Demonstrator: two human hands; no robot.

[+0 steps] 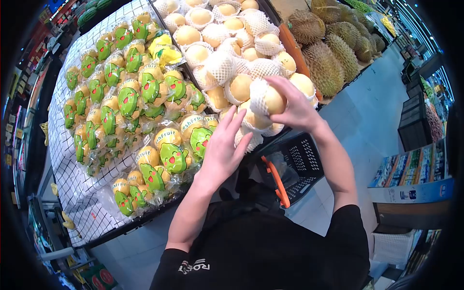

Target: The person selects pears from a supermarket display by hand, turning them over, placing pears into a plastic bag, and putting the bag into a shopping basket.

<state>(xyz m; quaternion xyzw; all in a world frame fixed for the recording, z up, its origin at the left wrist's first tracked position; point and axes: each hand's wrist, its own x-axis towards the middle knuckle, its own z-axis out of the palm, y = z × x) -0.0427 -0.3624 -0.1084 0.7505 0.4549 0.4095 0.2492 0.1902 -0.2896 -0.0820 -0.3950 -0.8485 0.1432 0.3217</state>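
My right hand (297, 106) is closed around a round yellow fruit (273, 101) in a white foam net, holding it over the near end of the pile. My left hand (223, 152) has its fingers apart and holds nothing. Its fingertips are beside the netted fruit at the pile's near edge; whether they touch is unclear. More netted yellow fruits (240, 88) lie heaped around both hands. Just left of my left hand are clear bags of yellow fruit (175, 157) printed with a green cartoon figure.
A black shopping basket (305, 162) with an orange handle (278, 183) stands below the display's near edge. Durians (321, 65) are piled beyond an orange-brown divider (294, 48). A checked cloth (63, 164) covers the display on the left. Printed boxes (411, 169) stand at right.
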